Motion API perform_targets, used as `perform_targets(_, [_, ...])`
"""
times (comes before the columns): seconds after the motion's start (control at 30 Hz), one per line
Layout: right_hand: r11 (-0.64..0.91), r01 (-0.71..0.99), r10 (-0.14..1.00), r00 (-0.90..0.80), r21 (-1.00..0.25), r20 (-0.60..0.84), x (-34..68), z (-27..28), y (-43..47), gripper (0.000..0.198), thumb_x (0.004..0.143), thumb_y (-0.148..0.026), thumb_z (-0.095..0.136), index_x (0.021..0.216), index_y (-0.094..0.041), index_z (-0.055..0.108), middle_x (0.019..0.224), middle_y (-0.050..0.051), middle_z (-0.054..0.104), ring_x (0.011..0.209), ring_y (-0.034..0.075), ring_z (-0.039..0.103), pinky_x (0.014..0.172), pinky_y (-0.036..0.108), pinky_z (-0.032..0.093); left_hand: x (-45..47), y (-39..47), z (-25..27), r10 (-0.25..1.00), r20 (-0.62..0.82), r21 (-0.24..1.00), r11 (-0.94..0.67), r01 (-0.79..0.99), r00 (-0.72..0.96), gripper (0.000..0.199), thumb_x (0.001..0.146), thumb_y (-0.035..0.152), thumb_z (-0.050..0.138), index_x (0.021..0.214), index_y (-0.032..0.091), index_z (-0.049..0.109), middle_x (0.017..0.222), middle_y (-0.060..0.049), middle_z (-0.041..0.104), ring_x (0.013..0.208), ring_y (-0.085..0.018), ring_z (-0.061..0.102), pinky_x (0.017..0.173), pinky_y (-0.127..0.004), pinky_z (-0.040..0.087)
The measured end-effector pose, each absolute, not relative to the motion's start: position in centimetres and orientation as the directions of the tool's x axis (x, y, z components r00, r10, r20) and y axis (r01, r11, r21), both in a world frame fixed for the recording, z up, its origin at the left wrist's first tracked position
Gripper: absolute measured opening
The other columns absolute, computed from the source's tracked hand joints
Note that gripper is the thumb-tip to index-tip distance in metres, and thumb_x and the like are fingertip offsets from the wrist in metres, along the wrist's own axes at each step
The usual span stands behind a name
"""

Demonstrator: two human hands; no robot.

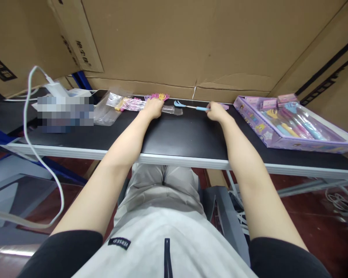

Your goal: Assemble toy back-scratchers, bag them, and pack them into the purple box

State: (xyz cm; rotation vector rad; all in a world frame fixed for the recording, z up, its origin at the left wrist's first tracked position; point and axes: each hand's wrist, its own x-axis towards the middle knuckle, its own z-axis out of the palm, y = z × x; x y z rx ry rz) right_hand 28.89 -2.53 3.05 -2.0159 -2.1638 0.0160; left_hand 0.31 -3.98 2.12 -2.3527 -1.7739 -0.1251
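My right hand [217,111] is closed around a light blue back scratcher [202,109]. Its claw end points left along the black table and a thin metal shaft shows. Further left, my left hand [153,108] is closed at a bunch of back scratchers [162,96] with pink, yellow and purple claws; its fingertips are partly hidden. Clear plastic sleeves [174,110] lie under and beside that hand. Just behind my right hand, a small purple piece [224,106] peeks out.
At the right stands a purple display box [256,125] holding several wrapped back scratchers [295,123]. Clear plastic bags [106,112] lie at the left, near a blurred-out object [65,112] and a white cable [26,116]. Cardboard [174,46] walls the back of the table [185,139].
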Motion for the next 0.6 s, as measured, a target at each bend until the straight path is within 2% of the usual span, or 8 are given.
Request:
perform_targets(0.17, [0.212,0.942,0.943,-0.128,-0.259,0.307,32.4,4.9,-2.5,0.031,0.093,-0.02,0.059,0.121,-0.013,0.07,0.12,0.018,0.071,0.112,0.03,0.066,0.099,0.043,0.052,0.2,-3.7,1.8,0.937,0.215,-0.099,-0.258,0.961,0.274,0.048,0.091,0.008,0.053,0.137,0.008,0.066,0.137,-0.022,0.068,0.135,-0.039,0.059,0.113,-0.049,0.047])
perform_targets(0.3, [0.265,0.932,0.939,-0.19,-0.249,0.288,33.4,5.9,-3.0,0.024,0.089,-0.025,0.066,0.109,-0.015,0.074,0.11,0.015,0.073,0.102,0.029,0.067,0.094,0.044,0.053,0.1,-3.7,1.7,0.937,0.23,-0.05,-0.258,0.965,0.263,0.052,0.089,0.006,0.055,0.14,0.007,0.064,0.14,-0.023,0.066,0.138,-0.039,0.057,0.114,-0.051,0.046])
perform_targets(0.47, [0.295,0.929,0.94,-0.239,-0.225,0.243,33.4,5.9,-3.1,0.023,0.085,-0.027,0.069,0.105,-0.016,0.076,0.103,0.012,0.075,0.096,0.027,0.068,0.09,0.042,0.054,0.2,-3.8,1.8,0.936,0.221,-0.054,-0.269,0.962,0.275,0.049,0.089,0.007,0.055,0.138,0.003,0.062,0.14,-0.027,0.064,0.139,-0.041,0.055,0.114,-0.052,0.045])
perform_targets(0.6, [0.326,0.912,0.934,-0.27,-0.247,0.234,33.0,5.9,-3.2,0.019,0.084,-0.028,0.072,0.101,-0.018,0.076,0.1,0.01,0.074,0.094,0.026,0.068,0.089,0.04,0.054,0.0,-3.3,1.5,0.927,0.233,-0.04,-0.294,0.955,0.295,0.048,0.087,0.008,0.057,0.134,0.003,0.063,0.139,-0.026,0.064,0.137,-0.041,0.055,0.112,-0.051,0.045])
